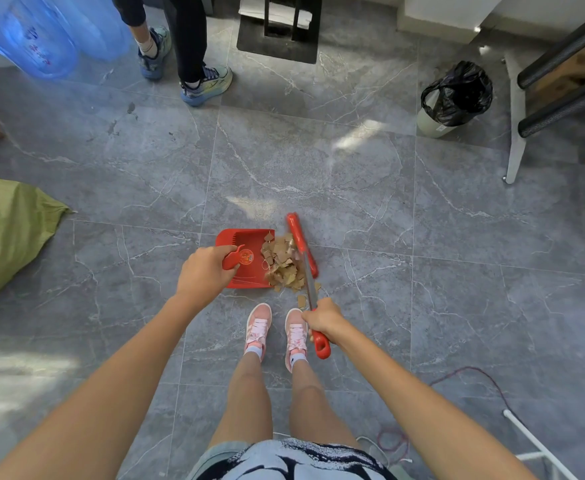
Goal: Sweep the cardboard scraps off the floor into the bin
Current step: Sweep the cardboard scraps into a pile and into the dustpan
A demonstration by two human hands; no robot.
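Note:
A red dustpan (246, 242) rests on the grey tile floor just ahead of my feet, its mouth facing right. My left hand (205, 271) grips its short red handle. A pile of brown cardboard scraps (284, 261) lies at the pan's mouth, partly inside it. The red broom head (299, 237) presses against the pile's right side. My right hand (324, 322) is closed around the broom's handle near its red end. A few loose scraps (301, 300) lie on the floor by my right shoe. The bin (455, 98), lined with a black bag, stands far right.
Another person's legs and shoes (206, 83) stand at the far side. Blue water bottles (38, 36) are at the top left, a green sack (7, 230) at the left. A white rack leg (514, 126) stands beside the bin. A red cable (481, 375) trails near right.

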